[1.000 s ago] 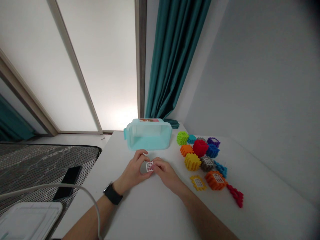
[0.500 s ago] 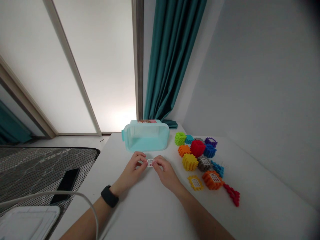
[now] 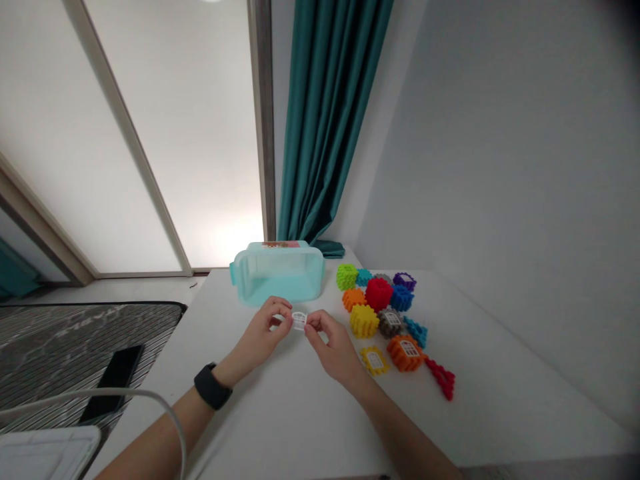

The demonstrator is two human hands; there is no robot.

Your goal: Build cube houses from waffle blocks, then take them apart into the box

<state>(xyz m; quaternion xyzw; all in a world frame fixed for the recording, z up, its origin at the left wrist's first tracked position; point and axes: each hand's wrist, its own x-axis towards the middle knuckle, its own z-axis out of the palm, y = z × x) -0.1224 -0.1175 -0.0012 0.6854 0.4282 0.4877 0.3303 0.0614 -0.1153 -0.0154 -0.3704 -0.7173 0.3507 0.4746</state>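
Between my fingertips is a small white toy window piece (image 3: 299,321) with a barred pattern, held just above the white table. My left hand (image 3: 267,328) pinches its left edge, and my right hand (image 3: 330,343) pinches its right edge. To the right of my right hand lies a yellow notched panel (image 3: 374,361) with a white window in it. Close by are an orange block (image 3: 405,353) with a white window, a yellow block (image 3: 364,321) and a dark grey block (image 3: 391,322) with a window.
Behind my hands a clear teal plastic box (image 3: 280,275) lies with its opening towards me. More blocks cluster at right, including a red one (image 3: 379,294); a red notched strip (image 3: 441,378) lies nearer. At left are a white cable (image 3: 145,393) and a black phone (image 3: 113,380).
The view has shifted, so the table's contents appear further left. Both hands still hold the window piece, which now looks plain white where pinkish red showed through its lower part.
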